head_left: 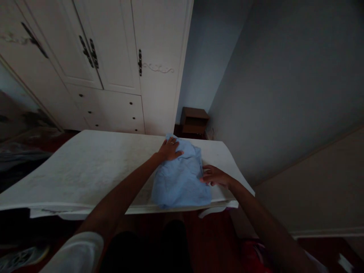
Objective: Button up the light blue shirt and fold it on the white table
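A folded light blue garment point(182, 182) lies on the white table point(105, 163), its lower edge reaching the table's front edge. Its exact kind is hidden by the folds. Flat on the upper left part of the cloth rests my left hand point(170, 148), fingers spread, a ring on one finger. At the garment's right edge is my right hand point(214, 177), its fingers loosely bent and apart, the tips touching or very close to the fabric.
Beyond the table stands a white wardrobe point(113, 49) with dark handles and drawers. A small brown nightstand point(195, 119) sits in the corner by the grey wall point(284, 76). Something red point(254, 256) lies on the dark red floor at lower right.
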`<control>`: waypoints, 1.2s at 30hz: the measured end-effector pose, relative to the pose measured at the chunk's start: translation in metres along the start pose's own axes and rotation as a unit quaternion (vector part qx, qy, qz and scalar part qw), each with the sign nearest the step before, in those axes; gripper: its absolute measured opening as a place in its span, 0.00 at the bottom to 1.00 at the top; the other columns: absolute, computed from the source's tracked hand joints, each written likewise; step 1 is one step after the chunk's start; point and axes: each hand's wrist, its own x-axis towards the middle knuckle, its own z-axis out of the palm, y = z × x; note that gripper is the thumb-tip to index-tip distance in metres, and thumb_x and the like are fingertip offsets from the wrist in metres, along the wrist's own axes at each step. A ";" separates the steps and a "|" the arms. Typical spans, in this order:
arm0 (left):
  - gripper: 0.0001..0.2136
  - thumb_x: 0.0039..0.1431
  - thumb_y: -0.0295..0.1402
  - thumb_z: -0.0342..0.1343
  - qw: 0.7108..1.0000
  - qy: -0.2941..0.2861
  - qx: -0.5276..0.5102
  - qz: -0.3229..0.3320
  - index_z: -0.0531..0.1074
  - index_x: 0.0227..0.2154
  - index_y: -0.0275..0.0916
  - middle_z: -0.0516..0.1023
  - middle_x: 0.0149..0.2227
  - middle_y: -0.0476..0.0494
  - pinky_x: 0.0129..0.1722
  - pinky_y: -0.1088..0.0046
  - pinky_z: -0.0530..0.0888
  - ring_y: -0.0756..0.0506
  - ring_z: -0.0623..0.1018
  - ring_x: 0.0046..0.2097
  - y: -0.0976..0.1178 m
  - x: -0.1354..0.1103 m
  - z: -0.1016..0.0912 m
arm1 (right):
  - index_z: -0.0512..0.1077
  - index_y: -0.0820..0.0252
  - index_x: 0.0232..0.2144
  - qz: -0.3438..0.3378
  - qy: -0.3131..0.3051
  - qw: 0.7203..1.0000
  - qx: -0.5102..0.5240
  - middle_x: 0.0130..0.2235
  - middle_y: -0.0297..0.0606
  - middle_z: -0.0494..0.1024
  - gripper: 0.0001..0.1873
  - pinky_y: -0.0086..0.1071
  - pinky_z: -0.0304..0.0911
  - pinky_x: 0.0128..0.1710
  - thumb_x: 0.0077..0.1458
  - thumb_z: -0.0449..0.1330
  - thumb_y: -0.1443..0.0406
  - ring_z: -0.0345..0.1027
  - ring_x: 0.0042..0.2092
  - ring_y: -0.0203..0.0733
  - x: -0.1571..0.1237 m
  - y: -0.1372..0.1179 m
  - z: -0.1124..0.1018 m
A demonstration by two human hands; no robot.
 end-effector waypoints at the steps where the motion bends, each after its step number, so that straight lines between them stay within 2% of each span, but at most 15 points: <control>1: 0.33 0.61 0.53 0.46 1.000 -0.009 0.005 -0.004 0.58 0.60 0.32 0.53 0.67 0.29 0.64 0.48 0.49 0.32 0.48 0.69 -0.001 -0.001 0.002 | 0.60 0.57 0.50 -0.018 0.003 1.000 0.005 0.29 0.28 0.73 0.43 0.25 0.53 0.21 0.30 0.74 0.65 0.67 0.27 0.34 -0.004 0.006 0.002; 5: 0.35 0.59 0.54 0.47 0.999 -0.025 0.013 -0.023 0.57 0.61 0.32 0.52 0.67 0.28 0.64 0.49 0.48 0.32 0.48 0.68 -0.012 -0.007 0.010 | 0.59 0.58 0.51 -0.062 0.028 0.997 0.041 0.27 0.25 0.70 0.44 0.26 0.53 0.23 0.30 0.72 0.63 0.64 0.26 0.34 -0.016 0.031 0.009; 9: 0.37 0.58 0.56 0.46 0.999 -0.033 -0.001 -0.006 0.56 0.62 0.34 0.52 0.67 0.30 0.64 0.51 0.48 0.33 0.48 0.68 -0.025 -0.009 0.017 | 0.62 0.58 0.50 -0.067 0.056 0.995 0.050 0.29 0.29 0.72 0.40 0.28 0.55 0.25 0.33 0.70 0.61 0.65 0.28 0.35 -0.019 0.050 0.011; 12: 0.36 0.57 0.56 0.47 0.999 -0.019 -0.035 0.007 0.57 0.61 0.34 0.53 0.67 0.31 0.65 0.51 0.48 0.34 0.50 0.68 -0.030 -0.008 0.019 | 0.64 0.58 0.49 -0.078 0.057 0.995 0.026 0.31 0.31 0.72 0.38 0.29 0.58 0.26 0.34 0.70 0.58 0.66 0.29 0.37 -0.015 0.053 0.009; 14: 0.33 0.59 0.52 0.48 0.997 0.015 -0.076 0.002 0.58 0.61 0.34 0.55 0.67 0.32 0.65 0.55 0.50 0.36 0.51 0.68 -0.032 -0.009 0.017 | 0.65 0.57 0.49 -0.112 0.088 0.990 -0.007 0.35 0.35 0.74 0.36 0.32 0.62 0.30 0.36 0.70 0.57 0.69 0.33 0.39 -0.010 0.047 0.007; 17: 0.27 0.63 0.44 0.46 0.984 0.112 -0.130 -0.055 0.58 0.60 0.32 0.57 0.65 0.33 0.65 0.59 0.55 0.40 0.55 0.67 -0.032 -0.022 0.007 | 0.67 0.56 0.47 -0.202 0.176 0.961 -0.072 0.43 0.41 0.75 0.29 0.36 0.66 0.39 0.42 0.68 0.56 0.71 0.41 0.43 0.002 0.022 0.009; 20: 0.22 0.64 0.39 0.46 0.941 0.234 -0.192 -0.150 0.61 0.58 0.32 0.64 0.61 0.32 0.63 0.59 0.60 0.41 0.63 0.63 -0.020 -0.059 -0.004 | 0.70 0.55 0.45 -0.287 0.204 0.927 -0.131 0.47 0.42 0.75 0.20 0.36 0.66 0.43 0.50 0.63 0.55 0.70 0.45 0.44 0.028 -0.019 0.020; 22: 0.25 0.63 0.42 0.48 0.924 0.246 -0.233 -0.175 0.60 0.58 0.34 0.66 0.59 0.32 0.61 0.58 0.65 0.40 0.67 0.61 -0.003 -0.099 -0.005 | 0.72 0.56 0.43 -0.331 0.188 0.910 -0.164 0.48 0.42 0.75 0.17 0.36 0.66 0.45 0.54 0.60 0.55 0.70 0.47 0.44 0.053 -0.051 0.033; 24: 0.30 0.61 0.46 0.51 0.933 0.221 -0.239 -0.156 0.54 0.62 0.38 0.63 0.62 0.33 0.61 0.54 0.64 0.38 0.65 0.63 0.019 -0.145 0.001 | 0.71 0.58 0.45 -0.348 0.174 0.895 -0.218 0.49 0.43 0.75 0.17 0.37 0.64 0.49 0.56 0.58 0.56 0.69 0.49 0.44 0.084 -0.085 0.050; 27: 0.48 0.50 0.48 0.62 0.961 0.167 -0.201 -0.086 0.40 0.67 0.40 0.47 0.69 0.30 0.62 0.51 0.62 0.33 0.53 0.68 0.049 -0.205 0.021 | 0.68 0.60 0.50 -0.317 0.168 0.881 -0.310 0.54 0.47 0.72 0.22 0.39 0.59 0.55 0.57 0.58 0.55 0.65 0.55 0.47 0.130 -0.128 0.076; 28: 0.52 0.48 0.47 0.64 0.965 0.158 -0.194 -0.080 0.37 0.68 0.41 0.44 0.69 0.30 0.61 0.51 0.64 0.32 0.53 0.68 0.056 -0.219 0.030 | 0.68 0.61 0.51 -0.287 0.165 0.879 -0.342 0.55 0.48 0.71 0.24 0.40 0.59 0.55 0.57 0.58 0.53 0.65 0.56 0.49 0.143 -0.139 0.084; 29: 0.50 0.50 0.42 0.63 0.964 0.154 -0.194 -0.093 0.35 0.68 0.43 0.43 0.69 0.31 0.60 0.53 0.66 0.33 0.54 0.68 0.061 -0.229 0.038 | 0.67 0.61 0.52 -0.259 0.162 0.876 -0.373 0.55 0.50 0.71 0.26 0.41 0.59 0.54 0.57 0.58 0.51 0.64 0.57 0.51 0.155 -0.147 0.092; 32: 0.42 0.56 0.32 0.56 0.949 0.197 -0.197 -0.145 0.36 0.67 0.45 0.52 0.67 0.32 0.57 0.55 0.70 0.36 0.61 0.65 0.067 -0.241 0.056 | 0.66 0.64 0.53 -0.202 0.163 0.859 -0.442 0.56 0.56 0.69 0.32 0.45 0.59 0.53 0.56 0.57 0.47 0.62 0.58 0.58 0.177 -0.158 0.113; 34: 0.38 0.56 0.31 0.55 0.933 0.246 -0.200 -0.173 0.42 0.66 0.43 0.62 0.62 0.32 0.56 0.53 0.71 0.36 0.67 0.61 0.066 -0.239 0.060 | 0.66 0.65 0.53 -0.185 0.178 0.848 -0.464 0.57 0.57 0.68 0.32 0.46 0.58 0.53 0.57 0.56 0.47 0.61 0.58 0.59 0.185 -0.155 0.123; 36: 0.35 0.54 0.32 0.56 0.921 0.274 -0.199 -0.192 0.48 0.64 0.41 0.67 0.57 0.32 0.53 0.53 0.72 0.35 0.70 0.58 0.066 -0.234 0.057 | 0.66 0.65 0.53 -0.170 0.200 0.842 -0.471 0.56 0.57 0.68 0.30 0.45 0.58 0.53 0.58 0.56 0.49 0.61 0.58 0.57 0.190 -0.149 0.131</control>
